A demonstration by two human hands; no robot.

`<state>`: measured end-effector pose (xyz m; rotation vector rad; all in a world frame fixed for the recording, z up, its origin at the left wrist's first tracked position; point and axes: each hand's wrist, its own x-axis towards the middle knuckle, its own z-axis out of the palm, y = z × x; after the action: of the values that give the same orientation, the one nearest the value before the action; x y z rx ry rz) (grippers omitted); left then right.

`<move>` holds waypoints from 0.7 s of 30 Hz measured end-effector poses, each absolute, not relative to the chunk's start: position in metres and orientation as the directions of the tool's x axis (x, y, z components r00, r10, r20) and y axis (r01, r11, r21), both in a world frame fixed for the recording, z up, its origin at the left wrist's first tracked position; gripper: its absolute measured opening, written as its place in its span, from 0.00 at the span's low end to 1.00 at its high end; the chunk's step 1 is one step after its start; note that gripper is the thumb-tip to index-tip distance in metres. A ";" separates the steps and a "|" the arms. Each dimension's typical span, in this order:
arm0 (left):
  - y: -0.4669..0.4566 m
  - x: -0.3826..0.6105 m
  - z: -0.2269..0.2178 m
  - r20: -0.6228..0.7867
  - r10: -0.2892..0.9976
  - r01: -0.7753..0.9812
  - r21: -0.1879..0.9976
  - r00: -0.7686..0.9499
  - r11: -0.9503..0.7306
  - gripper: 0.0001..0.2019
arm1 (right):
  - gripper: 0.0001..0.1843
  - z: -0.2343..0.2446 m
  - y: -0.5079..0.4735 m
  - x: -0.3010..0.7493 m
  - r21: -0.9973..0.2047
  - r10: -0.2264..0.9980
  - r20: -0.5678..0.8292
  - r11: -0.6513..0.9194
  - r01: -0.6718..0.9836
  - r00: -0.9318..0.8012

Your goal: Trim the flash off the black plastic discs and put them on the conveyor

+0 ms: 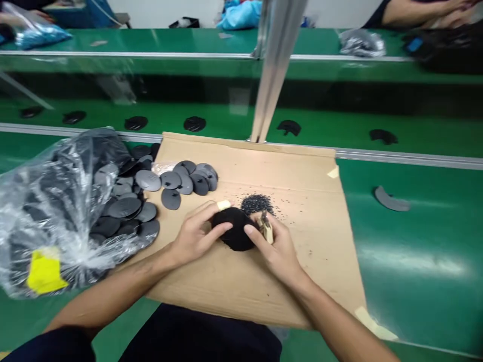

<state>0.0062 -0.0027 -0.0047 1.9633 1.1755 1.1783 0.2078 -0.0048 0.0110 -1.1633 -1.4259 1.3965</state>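
Observation:
My left hand [196,234] grips a round black plastic disc [234,232] from its left side, a taped fingertip resting on the disc's top edge. My right hand [273,246] touches the disc's right side and also holds a small tan-handled trimming tool [266,227] against it. Both hands rest over a flat sheet of cardboard [302,201]. A small pile of black plastic shavings [257,203] lies just beyond the disc.
A clear plastic bag [56,211] of grey discs spills open at the left, and loose discs [184,181] lie on the cardboard. More black parts [194,123] sit on the green conveyor behind. A metal post [273,70] rises at the cardboard's far edge. Other people's arms show at the top corners.

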 end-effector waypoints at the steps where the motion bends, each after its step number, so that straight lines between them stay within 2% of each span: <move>1: -0.001 0.006 -0.004 0.408 0.879 0.395 0.786 0.247 -0.475 0.17 | 0.12 0.010 -0.003 0.208 -0.996 0.966 -0.053 -0.032 0.084 -0.253; 12: -0.007 0.013 -0.008 0.478 0.834 0.426 0.716 0.276 -0.552 0.18 | 0.14 0.008 -0.003 0.205 -0.985 0.979 -0.009 0.027 0.169 -0.204; 21: -0.006 0.014 -0.006 0.391 0.879 0.455 0.752 0.275 -0.477 0.13 | 0.12 0.008 -0.005 0.205 -0.982 0.980 0.031 0.067 0.176 -0.199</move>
<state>0.0143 -0.0056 -0.0064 2.0477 1.1966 1.1107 0.2048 -0.0055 0.0077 -1.2063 -1.5150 1.2226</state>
